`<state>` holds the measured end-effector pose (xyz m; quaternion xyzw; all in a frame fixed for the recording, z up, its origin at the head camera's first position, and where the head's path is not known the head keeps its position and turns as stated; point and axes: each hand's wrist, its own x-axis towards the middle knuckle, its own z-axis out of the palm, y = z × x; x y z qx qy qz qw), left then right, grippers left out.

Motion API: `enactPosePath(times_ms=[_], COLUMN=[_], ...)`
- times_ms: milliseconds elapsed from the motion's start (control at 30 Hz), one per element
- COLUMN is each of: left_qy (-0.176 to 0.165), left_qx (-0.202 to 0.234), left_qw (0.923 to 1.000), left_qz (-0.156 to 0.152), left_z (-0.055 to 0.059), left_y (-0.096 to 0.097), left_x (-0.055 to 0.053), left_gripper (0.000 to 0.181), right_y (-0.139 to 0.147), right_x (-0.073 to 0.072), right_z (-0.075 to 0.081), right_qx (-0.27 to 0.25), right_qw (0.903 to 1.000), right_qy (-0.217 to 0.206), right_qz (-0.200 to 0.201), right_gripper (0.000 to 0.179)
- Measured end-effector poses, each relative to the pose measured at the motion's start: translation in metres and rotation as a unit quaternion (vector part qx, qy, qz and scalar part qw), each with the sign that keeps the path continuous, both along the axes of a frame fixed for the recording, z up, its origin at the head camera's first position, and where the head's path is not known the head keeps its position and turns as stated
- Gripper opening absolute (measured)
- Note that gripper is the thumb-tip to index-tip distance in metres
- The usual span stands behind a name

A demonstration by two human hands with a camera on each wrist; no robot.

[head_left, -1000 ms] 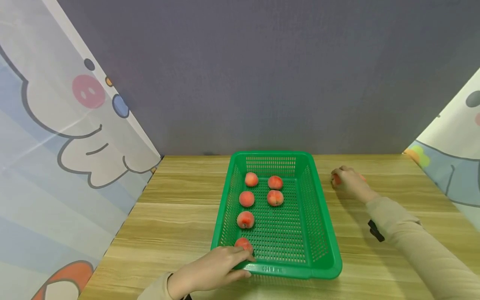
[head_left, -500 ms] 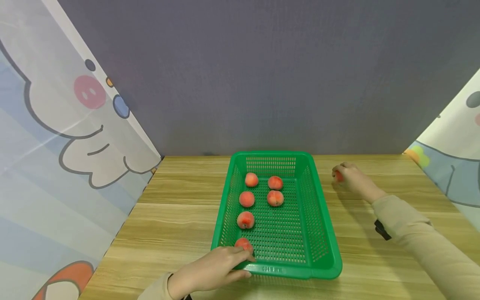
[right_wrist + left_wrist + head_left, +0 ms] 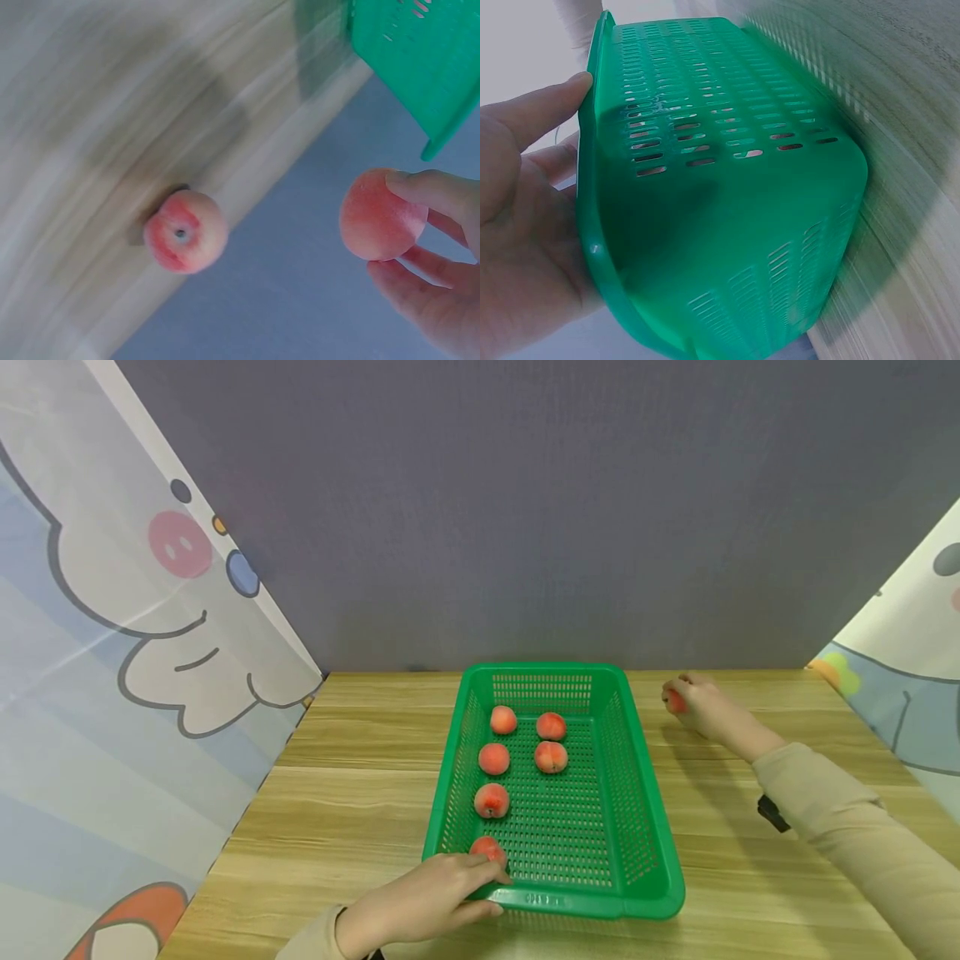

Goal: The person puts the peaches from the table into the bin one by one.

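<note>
A green perforated plastic basket (image 3: 577,902) stands on the wooden table with several peaches (image 3: 492,758) inside, mostly along its left side. My left hand (image 3: 423,893) grips the basket's near-left rim, thumb outside and fingers over the edge, close to the nearest peach (image 3: 487,850). To the right of the basket, my right hand (image 3: 708,710) pinches a peach (image 3: 382,215) between thumb and fingertips, held above the tabletop. Another peach (image 3: 186,231) lies on the table in the right wrist view; in the head view the right hand hides it.
The wooden table (image 3: 337,793) ends against a dark grey panel (image 3: 525,510) at the back. Cartoon-printed sheets (image 3: 97,693) flank it at left and right. A black strap (image 3: 772,812) shows at the right sleeve.
The right hand has lifted its peach off the table and shifted slightly toward the back. The left hand and basket have stayed put.
</note>
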<state>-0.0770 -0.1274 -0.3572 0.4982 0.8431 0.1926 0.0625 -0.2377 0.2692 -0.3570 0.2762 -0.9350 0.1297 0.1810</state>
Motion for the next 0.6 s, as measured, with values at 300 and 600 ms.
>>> enactPosePath(times_ms=[300, 600], left_qy=[0.001, -0.002], left_qx=[-0.003, -0.001], left_qw=[1.0000, 1.0000], left_qz=[0.001, -0.001], left_z=[0.000, 0.001], left_y=[0.000, 0.001], left_x=[0.000, 0.000], left_gripper=[0.027, 0.026], right_y=[-0.005, -0.012], right_x=[0.007, 0.012], right_z=[0.011, 0.021], right_qx=[0.021, 0.013], right_qw=[0.9997, 0.9974], right_qy=[0.016, 0.067], right_qz=[0.000, 0.025], right_gripper=[0.033, 0.034])
